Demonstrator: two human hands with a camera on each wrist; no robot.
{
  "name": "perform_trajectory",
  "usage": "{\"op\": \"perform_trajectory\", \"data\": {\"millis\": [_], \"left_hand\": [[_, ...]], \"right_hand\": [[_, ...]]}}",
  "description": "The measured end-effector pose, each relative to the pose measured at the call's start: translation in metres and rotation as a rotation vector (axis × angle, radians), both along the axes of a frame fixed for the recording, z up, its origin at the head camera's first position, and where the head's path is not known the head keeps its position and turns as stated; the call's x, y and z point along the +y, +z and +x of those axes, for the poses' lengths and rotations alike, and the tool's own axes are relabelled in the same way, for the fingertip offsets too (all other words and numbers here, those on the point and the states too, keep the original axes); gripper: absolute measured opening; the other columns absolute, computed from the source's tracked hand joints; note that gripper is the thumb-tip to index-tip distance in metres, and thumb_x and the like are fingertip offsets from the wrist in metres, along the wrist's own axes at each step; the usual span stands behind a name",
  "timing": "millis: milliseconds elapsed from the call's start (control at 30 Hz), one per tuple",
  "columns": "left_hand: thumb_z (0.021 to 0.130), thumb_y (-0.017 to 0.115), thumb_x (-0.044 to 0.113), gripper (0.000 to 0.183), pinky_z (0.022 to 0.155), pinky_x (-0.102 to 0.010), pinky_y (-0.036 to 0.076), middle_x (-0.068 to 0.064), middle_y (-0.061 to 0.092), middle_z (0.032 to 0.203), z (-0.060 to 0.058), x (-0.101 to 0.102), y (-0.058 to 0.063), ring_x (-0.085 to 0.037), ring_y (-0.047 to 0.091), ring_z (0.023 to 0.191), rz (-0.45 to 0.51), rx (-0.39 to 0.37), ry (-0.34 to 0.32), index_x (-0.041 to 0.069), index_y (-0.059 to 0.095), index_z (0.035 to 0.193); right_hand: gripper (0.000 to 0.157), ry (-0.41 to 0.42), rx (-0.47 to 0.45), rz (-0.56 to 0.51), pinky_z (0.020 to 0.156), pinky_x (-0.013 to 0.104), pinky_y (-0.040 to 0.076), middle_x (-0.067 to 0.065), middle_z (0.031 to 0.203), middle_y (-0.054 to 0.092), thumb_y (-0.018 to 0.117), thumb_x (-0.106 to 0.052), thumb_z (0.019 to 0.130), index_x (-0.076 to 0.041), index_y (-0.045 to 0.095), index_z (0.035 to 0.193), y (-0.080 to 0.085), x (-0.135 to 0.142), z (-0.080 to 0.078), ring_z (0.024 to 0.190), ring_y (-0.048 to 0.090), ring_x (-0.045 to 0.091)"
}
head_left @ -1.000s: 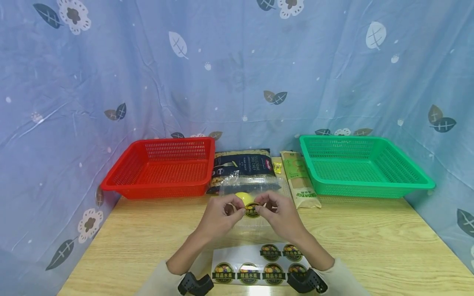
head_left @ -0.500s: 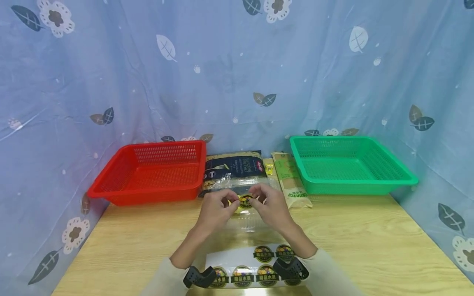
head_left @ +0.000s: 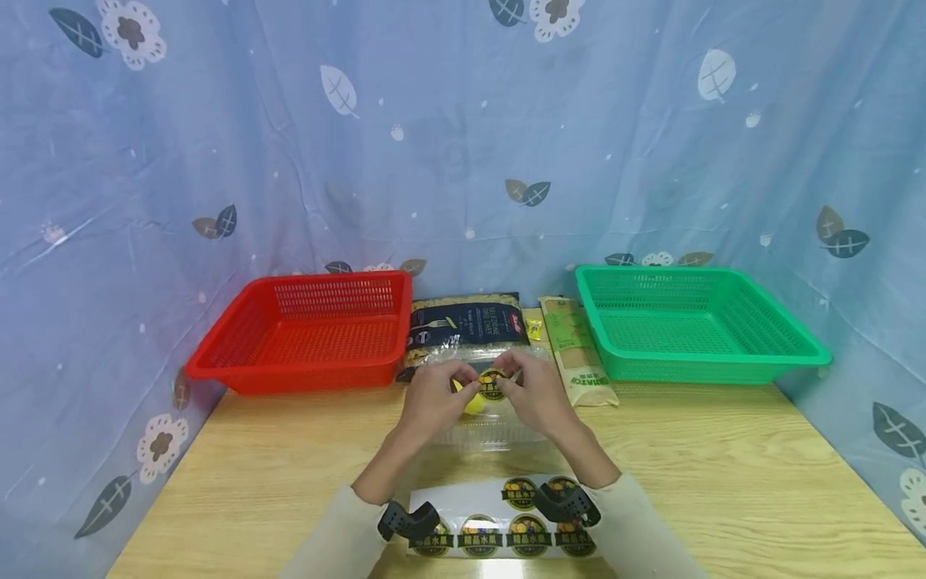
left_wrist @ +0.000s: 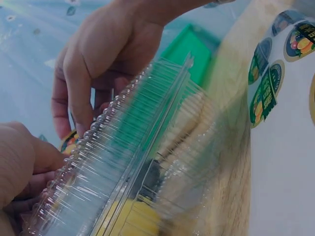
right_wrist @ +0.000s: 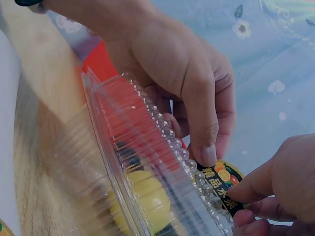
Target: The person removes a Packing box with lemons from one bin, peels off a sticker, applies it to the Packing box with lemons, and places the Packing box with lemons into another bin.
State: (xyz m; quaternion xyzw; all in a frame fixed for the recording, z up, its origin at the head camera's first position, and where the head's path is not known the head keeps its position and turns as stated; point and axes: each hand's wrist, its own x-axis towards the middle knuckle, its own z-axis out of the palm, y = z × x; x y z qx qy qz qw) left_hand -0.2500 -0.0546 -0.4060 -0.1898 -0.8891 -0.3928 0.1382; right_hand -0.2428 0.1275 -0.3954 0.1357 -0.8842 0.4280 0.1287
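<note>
Both hands pinch the rim of a round black-and-gold fruit-label sticker [head_left: 493,384] between thumb and fingers. The left hand [head_left: 437,398] holds its left edge and the right hand [head_left: 535,394] its right edge. Below them stands a clear plastic clamshell box [head_left: 481,437], whose ridged lid [right_wrist: 162,128] shows close up in the right wrist view. Through the plastic I see a smooth yellow round fruit [right_wrist: 142,201]. The sticker lies at the lid; whether it touches the plastic I cannot tell. In the left wrist view, the lid partly hides the sticker [left_wrist: 70,142].
A white sheet of several matching stickers [head_left: 452,503] lies in front of the box. Behind stand a red basket [head_left: 304,378] at left and a green basket [head_left: 709,368] at right. Between them lie a dark pasta bag [head_left: 470,322], a small yellow packet [head_left: 534,330] and a green-and-tan package [head_left: 575,354].
The hands and sticker have moved a little farther back over the box, so the yellow fruit now shows below and left of the sticker. The head view has shifted slightly.
</note>
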Motion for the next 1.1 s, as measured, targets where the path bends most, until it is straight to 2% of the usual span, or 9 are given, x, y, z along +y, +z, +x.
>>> {"op": "perform_trajectory", "data": {"millis": [200, 400, 600, 767, 900, 1000, 1100], "left_hand": [[0.089, 0.077, 0.017, 0.004, 0.057, -0.026, 0.045, 0.009, 0.068, 0.076, -0.0039, 0.0037, 0.0029, -0.010, 0.055, 0.063, -0.057, -0.043, 0.024, 0.016, 0.076, 0.093], [0.087, 0.078, 0.015, 0.006, 0.059, -0.027, 0.047, 0.009, 0.068, 0.075, -0.0073, 0.0054, 0.0033, -0.011, 0.057, 0.068, -0.083, -0.048, 0.029, 0.016, 0.075, 0.093], [0.085, 0.078, 0.015, 0.009, 0.050, -0.026, 0.040, 0.010, 0.068, 0.074, -0.0085, 0.0065, 0.0027, -0.011, 0.053, 0.060, -0.093, -0.043, 0.042, 0.017, 0.075, 0.093], [0.084, 0.077, 0.014, 0.009, 0.049, -0.025, 0.038, 0.011, 0.069, 0.074, -0.0084, 0.0067, 0.0023, -0.010, 0.052, 0.060, -0.096, -0.044, 0.051, 0.018, 0.075, 0.092], [0.084, 0.077, 0.013, 0.009, 0.051, -0.026, 0.041, 0.011, 0.069, 0.074, -0.0085, 0.0069, 0.0026, -0.010, 0.053, 0.062, -0.094, -0.038, 0.052, 0.018, 0.075, 0.091], [0.084, 0.077, 0.013, 0.009, 0.053, -0.027, 0.042, 0.011, 0.068, 0.073, -0.0087, 0.0069, 0.0028, -0.010, 0.054, 0.064, -0.094, -0.044, 0.052, 0.017, 0.075, 0.091], [0.084, 0.076, 0.013, 0.009, 0.053, -0.026, 0.042, 0.011, 0.067, 0.073, -0.0088, 0.0067, 0.0030, -0.011, 0.054, 0.063, -0.097, -0.057, 0.051, 0.017, 0.074, 0.092]], "right_hand": [[0.019, -0.013, 0.030, 0.041, 0.058, 0.029, 0.052, 0.002, 0.082, 0.067, 0.072, 0.002, 0.087, -0.007, 0.068, 0.103, -0.0034, 0.0011, -0.0048, 0.061, 0.059, 0.010], [0.025, -0.025, 0.045, 0.088, 0.060, 0.031, 0.052, 0.005, 0.084, 0.069, 0.075, 0.004, 0.084, -0.008, 0.068, 0.105, -0.0033, 0.0002, -0.0059, 0.062, 0.060, 0.011], [0.031, -0.040, 0.069, 0.157, 0.073, 0.039, 0.055, 0.007, 0.091, 0.070, 0.080, 0.002, 0.080, -0.009, 0.067, 0.106, -0.0059, -0.0014, -0.0064, 0.079, 0.065, 0.021], [0.033, -0.057, 0.119, 0.188, 0.076, 0.042, 0.051, 0.010, 0.097, 0.066, 0.081, 0.002, 0.079, -0.008, 0.066, 0.106, -0.0082, -0.0030, -0.0061, 0.087, 0.060, 0.025], [0.022, -0.057, 0.139, 0.233, 0.068, 0.036, 0.047, 0.005, 0.085, 0.062, 0.079, 0.002, 0.079, -0.009, 0.067, 0.095, -0.0079, -0.0031, -0.0051, 0.077, 0.054, 0.020], [0.012, -0.038, 0.102, 0.287, 0.063, 0.033, 0.046, -0.002, 0.078, 0.060, 0.075, -0.001, 0.084, -0.011, 0.071, 0.088, -0.0081, -0.0037, -0.0052, 0.070, 0.052, 0.015], [0.010, -0.018, 0.062, 0.320, 0.061, 0.032, 0.048, -0.003, 0.080, 0.061, 0.071, -0.003, 0.088, -0.012, 0.073, 0.088, -0.0085, -0.0048, -0.0052, 0.068, 0.053, 0.013]]}}
